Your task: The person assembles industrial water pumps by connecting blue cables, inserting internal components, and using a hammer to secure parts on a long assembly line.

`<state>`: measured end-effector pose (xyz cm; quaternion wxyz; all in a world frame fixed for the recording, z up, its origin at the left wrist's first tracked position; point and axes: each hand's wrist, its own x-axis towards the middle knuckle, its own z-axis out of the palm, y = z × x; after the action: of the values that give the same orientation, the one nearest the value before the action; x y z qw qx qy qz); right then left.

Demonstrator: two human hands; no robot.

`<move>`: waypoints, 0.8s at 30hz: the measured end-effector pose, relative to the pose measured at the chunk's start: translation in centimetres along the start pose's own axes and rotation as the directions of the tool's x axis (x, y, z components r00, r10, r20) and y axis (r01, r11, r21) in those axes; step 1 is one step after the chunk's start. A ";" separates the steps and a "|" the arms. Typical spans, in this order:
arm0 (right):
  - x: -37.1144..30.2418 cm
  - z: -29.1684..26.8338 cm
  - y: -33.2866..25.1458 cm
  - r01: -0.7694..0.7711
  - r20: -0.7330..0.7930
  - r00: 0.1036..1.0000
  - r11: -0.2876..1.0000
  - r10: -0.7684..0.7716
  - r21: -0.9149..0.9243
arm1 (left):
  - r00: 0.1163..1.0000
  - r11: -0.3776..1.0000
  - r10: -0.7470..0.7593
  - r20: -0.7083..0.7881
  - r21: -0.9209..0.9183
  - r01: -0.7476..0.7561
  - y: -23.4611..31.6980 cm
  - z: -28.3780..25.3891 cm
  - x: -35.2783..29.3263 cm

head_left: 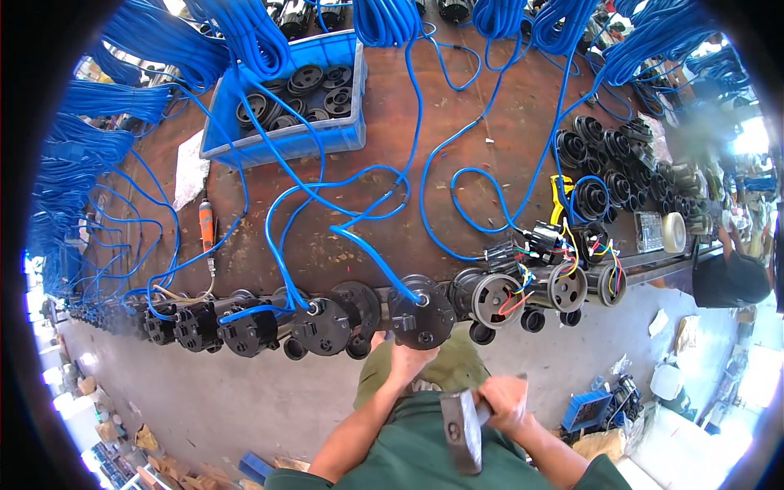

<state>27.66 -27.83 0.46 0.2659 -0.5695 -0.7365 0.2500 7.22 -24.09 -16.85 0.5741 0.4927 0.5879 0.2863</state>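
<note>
My right hand [505, 400] is closed around the handle of a hammer [462, 433], whose grey metal head hangs in front of my green shirt. My left hand [411, 362] reaches up to the table's near edge and grips a black cylindrical housing [420, 317] from below; its round end cap hides most of the fingers. A blue cable [371, 253] runs into a fitting on this cap. Just left stands a similar capped housing [322, 328] with its own blue cable. On the right, open-ended housings [496, 299] show coloured wires.
A blue bin [282, 135] with black round parts stands at the back left. An orange-handled screwdriver [206, 229] lies at left, a yellow tool [560, 196] at right. Coiled blue cables [245, 37] hang along the far side. Black parts [592, 147] and a tape roll [674, 233] sit right.
</note>
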 end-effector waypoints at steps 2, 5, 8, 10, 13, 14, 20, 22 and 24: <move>0.7 1.9 0.7 -0.218 0.041 0.974 0.970 0.223 -0.106 | 0.999 0.999 0.039 0.027 0.031 -0.040 0.5 -0.1 0.1; -1.5 2.4 2.5 -0.307 0.029 0.949 0.943 0.313 -0.131 | 0.996 0.997 -0.048 -0.072 -0.064 0.043 5.6 -0.7 0.2; -2.8 0.7 1.2 -0.367 0.070 0.929 0.929 0.364 0.041 | 0.996 0.996 0.020 -0.085 -0.090 -0.027 3.4 0.1 0.3; -2.7 0.2 0.0 -0.456 0.137 0.888 0.878 0.439 0.145 | 0.999 0.999 -0.016 -0.051 -0.043 0.014 3.0 0.0 -0.2; -3.1 0.4 -0.4 -0.502 0.154 0.865 0.839 0.478 0.211 | 0.979 0.994 -0.110 0.169 0.046 0.103 3.4 -2.7 -0.8; -3.2 0.2 -0.4 -0.509 0.170 0.860 0.830 0.481 0.227 | 0.989 0.988 -0.118 0.089 0.107 0.108 2.7 -3.2 -2.1; -2.0 -1.5 -0.3 -0.523 0.167 0.852 0.815 0.495 0.249 | 0.994 0.996 -0.015 -0.106 0.084 0.024 9.6 -4.4 -4.3; -0.8 -2.8 -0.5 -0.499 0.200 0.865 0.832 0.461 0.243 | 0.955 0.975 0.208 -0.213 0.118 -0.186 12.6 -4.2 -3.0; -0.4 -3.9 0.0 -0.450 0.248 0.883 0.868 0.398 0.209 | 0.858 0.905 0.420 -0.296 0.215 -0.368 15.8 -4.1 -1.1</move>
<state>30.37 -27.96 3.32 0.2025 -0.6504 -0.5760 0.4518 7.07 -18.63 -1.40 0.3558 0.5888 0.5833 0.4319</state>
